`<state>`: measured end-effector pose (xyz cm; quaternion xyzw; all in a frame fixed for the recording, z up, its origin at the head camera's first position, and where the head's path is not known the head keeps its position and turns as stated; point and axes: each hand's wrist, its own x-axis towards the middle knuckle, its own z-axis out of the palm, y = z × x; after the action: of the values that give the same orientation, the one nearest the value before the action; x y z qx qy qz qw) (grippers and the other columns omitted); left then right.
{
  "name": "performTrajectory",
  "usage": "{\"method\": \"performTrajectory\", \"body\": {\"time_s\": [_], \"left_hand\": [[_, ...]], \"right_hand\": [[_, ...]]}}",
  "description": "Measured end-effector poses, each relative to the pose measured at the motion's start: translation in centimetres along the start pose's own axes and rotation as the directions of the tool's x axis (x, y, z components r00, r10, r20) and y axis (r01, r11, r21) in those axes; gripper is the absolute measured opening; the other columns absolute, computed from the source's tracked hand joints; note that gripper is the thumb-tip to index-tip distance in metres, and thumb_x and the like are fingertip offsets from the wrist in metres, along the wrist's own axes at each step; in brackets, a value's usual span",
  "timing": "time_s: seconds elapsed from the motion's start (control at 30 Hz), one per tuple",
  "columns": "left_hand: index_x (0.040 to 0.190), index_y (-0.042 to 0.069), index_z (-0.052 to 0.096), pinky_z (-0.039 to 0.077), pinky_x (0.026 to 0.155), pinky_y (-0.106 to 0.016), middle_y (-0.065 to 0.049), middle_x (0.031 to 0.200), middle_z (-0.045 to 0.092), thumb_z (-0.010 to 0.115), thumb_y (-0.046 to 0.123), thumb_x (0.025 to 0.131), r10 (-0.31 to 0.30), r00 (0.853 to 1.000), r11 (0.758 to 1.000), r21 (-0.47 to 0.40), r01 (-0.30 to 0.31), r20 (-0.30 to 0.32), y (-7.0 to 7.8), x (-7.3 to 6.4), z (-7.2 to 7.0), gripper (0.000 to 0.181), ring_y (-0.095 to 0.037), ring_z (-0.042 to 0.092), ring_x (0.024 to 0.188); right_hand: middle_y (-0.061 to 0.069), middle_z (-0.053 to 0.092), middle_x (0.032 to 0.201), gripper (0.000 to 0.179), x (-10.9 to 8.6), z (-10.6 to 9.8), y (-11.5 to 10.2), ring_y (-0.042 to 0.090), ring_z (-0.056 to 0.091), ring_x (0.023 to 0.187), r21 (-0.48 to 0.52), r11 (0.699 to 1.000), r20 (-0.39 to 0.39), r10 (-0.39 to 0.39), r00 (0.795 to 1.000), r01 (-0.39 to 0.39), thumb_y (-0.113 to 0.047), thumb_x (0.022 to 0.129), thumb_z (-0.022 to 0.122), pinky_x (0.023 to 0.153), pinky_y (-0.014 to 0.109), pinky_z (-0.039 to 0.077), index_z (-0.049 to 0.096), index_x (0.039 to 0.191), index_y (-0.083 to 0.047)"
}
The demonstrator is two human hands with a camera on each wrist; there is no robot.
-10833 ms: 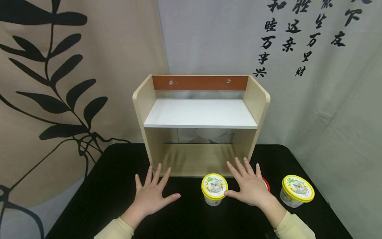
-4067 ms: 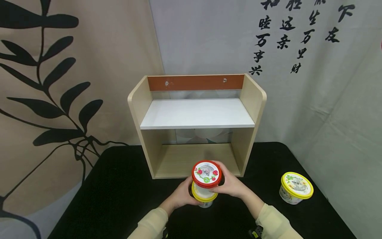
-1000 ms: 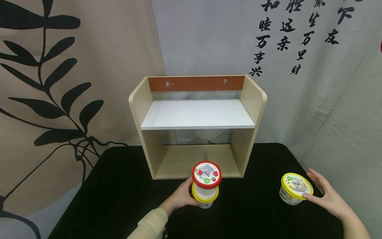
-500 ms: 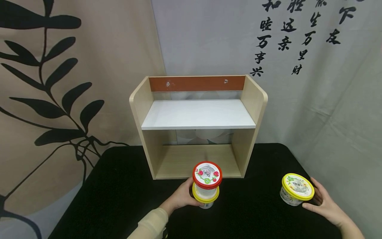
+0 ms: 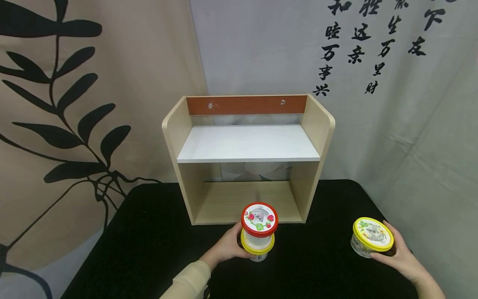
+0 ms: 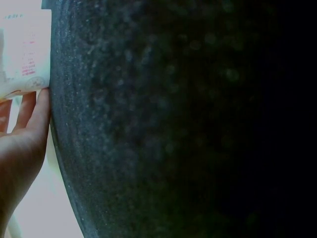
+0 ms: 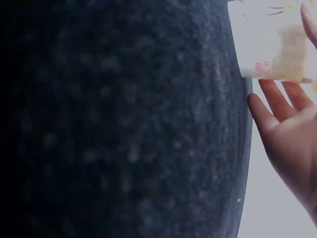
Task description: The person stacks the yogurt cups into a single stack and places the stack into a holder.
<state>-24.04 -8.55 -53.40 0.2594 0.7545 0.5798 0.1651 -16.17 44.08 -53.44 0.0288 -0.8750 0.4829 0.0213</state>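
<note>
In the head view, my left hand (image 5: 226,248) curls round the lower tub of a stack in front of the shelf. That lower tub has a yellow lid (image 5: 257,250); a tub with a red lid (image 5: 259,219) and a fruit print stands upright on it. Its printed wall (image 6: 27,49) shows above my left fingers in the left wrist view. At the right, my right hand (image 5: 401,257) grips another yellow-lidded tub (image 5: 372,234), thumb at the near side and fingers round the far right side, partly hidden. This tub's pale wall (image 7: 267,44) shows in the right wrist view.
A small wooden shelf unit (image 5: 248,143) with a white upper board stands at the back of the black table (image 5: 149,241). Fabric with a plant print and black characters hangs behind. The table's right edge runs close beside my right hand.
My right hand has gone from the stack to the right-hand tub and closed in round it. Earlier the red-lidded tub was set onto the yellow one. My left hand stays at the stack.
</note>
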Motion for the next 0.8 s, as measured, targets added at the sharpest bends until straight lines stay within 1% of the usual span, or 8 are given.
{"method": "performTrajectory", "body": {"time_s": [0.1, 0.2, 0.27, 0.33, 0.4, 0.5, 0.6, 0.8], "left_hand": [[0.145, 0.022, 0.039, 0.031, 0.110, -0.059, 0.001, 0.137, 0.052, 0.088, 0.010, 0.072, 0.000, 1.000, 1.000, -0.001, 0.000, 0.001, 0.07, 0.01, 0.01, 0.088, -0.028, 0.046, 0.130], [0.145, 0.022, 0.039, 0.031, 0.110, -0.058, 0.001, 0.137, 0.052, 0.088, 0.011, 0.072, -0.003, 1.000, 1.000, 0.000, 0.003, 0.000, 0.12, 0.00, 0.03, 0.089, -0.028, 0.046, 0.130], [0.146, 0.021, 0.039, 0.033, 0.109, -0.058, 0.000, 0.137, 0.052, 0.088, 0.010, 0.072, 0.001, 1.000, 1.000, 0.005, -0.001, -0.002, 0.11, -0.01, 0.05, 0.089, -0.028, 0.046, 0.130], [0.146, 0.022, 0.039, 0.034, 0.109, -0.057, 0.001, 0.137, 0.052, 0.088, 0.010, 0.072, 0.001, 1.000, 1.000, 0.009, -0.001, -0.005, 0.10, -0.03, 0.07, 0.090, -0.028, 0.046, 0.130], [0.146, 0.022, 0.039, 0.035, 0.108, -0.057, 0.001, 0.137, 0.052, 0.088, 0.010, 0.072, -0.001, 1.000, 1.000, 0.012, 0.001, -0.010, 0.05, -0.03, 0.09, 0.090, -0.028, 0.046, 0.129], [0.146, 0.021, 0.039, 0.036, 0.108, -0.057, 0.000, 0.137, 0.053, 0.088, 0.011, 0.072, -0.005, 1.000, 1.000, 0.015, 0.006, -0.013, -0.03, -0.02, 0.10, 0.090, -0.028, 0.047, 0.129], [0.146, 0.021, 0.039, 0.035, 0.108, -0.058, 0.000, 0.137, 0.052, 0.088, 0.011, 0.072, -0.008, 1.000, 1.000, 0.012, 0.008, -0.010, -0.10, 0.00, 0.11, 0.089, -0.029, 0.047, 0.129], [0.146, 0.021, 0.039, 0.031, 0.110, -0.059, 0.001, 0.137, 0.053, 0.089, 0.010, 0.071, 0.000, 1.000, 1.000, 0.005, 0.000, -0.005, -0.11, 0.00, 0.06, 0.090, -0.028, 0.047, 0.129]], "right_hand": [[0.035, 0.008, 0.144, 0.106, 0.14, 0.07, -0.09, 0.013, 0.038, 0.116, -0.015, 1.000, -0.011, 0.015, 1.000, -0.016, -0.007, 0.090, 0.071, 0.070, 0.022, 0.048, -0.013, 0.154, -0.001], [0.038, 0.002, 0.147, 0.108, 0.35, 0.10, -0.25, 0.051, 0.021, 0.125, 0.002, 1.000, -0.021, 0.026, 0.999, -0.026, -0.007, 0.089, 0.072, 0.093, 0.047, 0.047, -0.014, 0.154, -0.001], [0.039, 0.000, 0.148, 0.108, 0.46, 0.17, -0.32, 0.061, 0.011, 0.126, 0.022, 1.000, -0.028, 0.021, 0.999, -0.020, -0.007, 0.089, 0.072, 0.098, 0.069, 0.033, -0.013, 0.154, -0.002], [0.038, 0.001, 0.148, 0.107, 0.55, 0.29, -0.34, 0.063, 0.008, 0.126, 0.042, 0.999, -0.040, 0.004, 0.999, -0.003, -0.004, 0.088, 0.072, 0.091, 0.083, 0.019, -0.011, 0.155, -0.002], [0.035, 0.005, 0.147, 0.106, 0.58, 0.45, -0.35, 0.060, 0.012, 0.126, 0.031, 0.999, -0.053, -0.013, 0.999, 0.015, -0.003, 0.087, 0.073, 0.092, 0.081, 0.023, -0.009, 0.155, -0.002], [0.029, 0.012, 0.145, 0.104, 0.59, 0.64, -0.30, 0.043, 0.023, 0.125, -0.030, 0.999, -0.077, -0.036, 0.996, 0.034, -0.004, 0.087, 0.074, 0.096, 0.050, 0.042, -0.004, 0.156, -0.003], [0.024, 0.016, 0.143, 0.102, 0.58, 0.75, -0.26, 0.023, 0.029, 0.120, -0.078, 0.996, -0.094, -0.041, 0.995, 0.034, -0.005, 0.086, 0.075, 0.083, 0.026, 0.040, 0.000, 0.156, -0.003], [0.027, 0.014, 0.144, 0.102, 0.86, 1.02, -0.62, 0.041, 0.025, 0.119, -0.037, 0.999, -0.090, -0.037, 0.995, 0.034, -0.005, 0.087, 0.075, 0.090, 0.068, 0.037, -0.001, 0.155, -0.001]]}}
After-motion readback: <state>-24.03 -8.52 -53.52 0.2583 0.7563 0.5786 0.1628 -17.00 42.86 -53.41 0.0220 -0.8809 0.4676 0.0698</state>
